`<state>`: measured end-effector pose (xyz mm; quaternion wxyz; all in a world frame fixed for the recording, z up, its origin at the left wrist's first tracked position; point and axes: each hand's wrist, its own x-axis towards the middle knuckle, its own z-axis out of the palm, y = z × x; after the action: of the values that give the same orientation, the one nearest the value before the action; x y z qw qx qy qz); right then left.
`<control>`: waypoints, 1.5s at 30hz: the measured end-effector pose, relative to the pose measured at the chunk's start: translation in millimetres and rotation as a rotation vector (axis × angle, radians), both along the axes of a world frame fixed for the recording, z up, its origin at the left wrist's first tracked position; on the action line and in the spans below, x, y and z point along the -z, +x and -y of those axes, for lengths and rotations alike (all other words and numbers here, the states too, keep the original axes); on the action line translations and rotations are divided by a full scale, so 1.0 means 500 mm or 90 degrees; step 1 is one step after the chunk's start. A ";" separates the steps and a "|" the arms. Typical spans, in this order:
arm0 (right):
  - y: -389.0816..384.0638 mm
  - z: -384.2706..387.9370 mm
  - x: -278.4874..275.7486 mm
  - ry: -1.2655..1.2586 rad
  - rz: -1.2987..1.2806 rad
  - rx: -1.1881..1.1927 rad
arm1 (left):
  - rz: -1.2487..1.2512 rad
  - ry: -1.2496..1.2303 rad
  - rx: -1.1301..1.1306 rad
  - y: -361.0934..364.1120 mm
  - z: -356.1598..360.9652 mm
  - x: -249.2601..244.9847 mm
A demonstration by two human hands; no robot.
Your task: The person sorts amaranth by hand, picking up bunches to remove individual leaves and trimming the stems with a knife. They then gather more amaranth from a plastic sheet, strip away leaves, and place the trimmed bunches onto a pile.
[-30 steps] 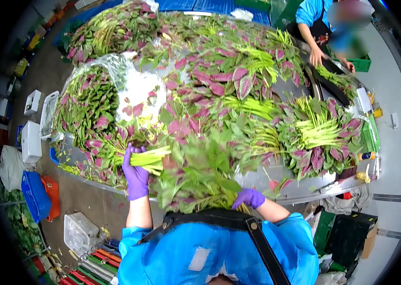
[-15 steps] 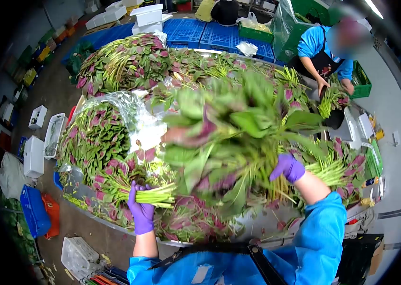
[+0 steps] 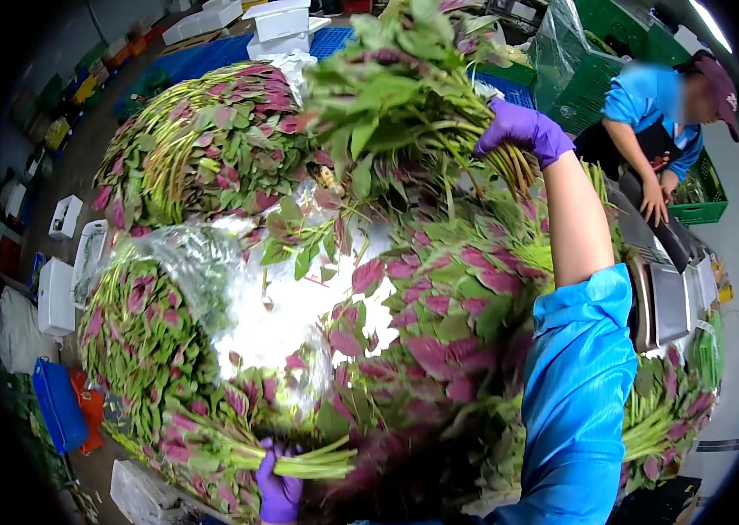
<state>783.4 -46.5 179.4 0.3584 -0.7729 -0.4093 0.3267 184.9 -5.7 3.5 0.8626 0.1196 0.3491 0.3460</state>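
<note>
My right hand (image 3: 527, 131), in a purple glove, is closed round the stems of a big bunch of red amaranth (image 3: 391, 96). The arm is stretched out toward the far side of the table, and the leaves point left. Low in the view my left hand (image 3: 278, 490), also gloved in purple, grips a smaller amaranth bunch (image 3: 321, 462) by its pale green stems. More loose amaranth (image 3: 448, 324) lies between my arms. Left of it are a leafy heap (image 3: 146, 332) partly under clear plastic film (image 3: 199, 262) and a tall pile (image 3: 212, 140) behind.
A co-worker in blue sleeves (image 3: 627, 131) stands at the far right, hands on a dark object (image 3: 671, 232) beside a scale (image 3: 671, 302). A green crate (image 3: 709, 206) is behind. White foam boxes (image 3: 278, 22) stand at the back. Blue (image 3: 62, 411) and orange tubs are on the left floor.
My right hand has carried the big amaranth bunch up and away toward the far side. My left hand still holds the smaller bunch. The co-worker's hands have moved to the dark object.
</note>
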 end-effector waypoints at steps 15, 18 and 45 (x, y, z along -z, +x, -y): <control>0.115 0.027 0.303 -0.248 0.528 0.139 | -0.173 -0.106 0.015 0.094 0.005 0.021; 0.093 0.074 0.147 -0.131 0.452 0.026 | -0.158 -0.102 0.037 0.056 0.008 0.023; -0.800 0.795 0.292 -0.238 0.524 0.151 | 0.095 -0.058 0.204 -0.097 0.257 -0.135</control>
<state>383.4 -443.9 33.4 0.0554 -0.9310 -0.3602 0.0181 136.2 -134.3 71.2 0.9348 0.1082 0.2758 0.1957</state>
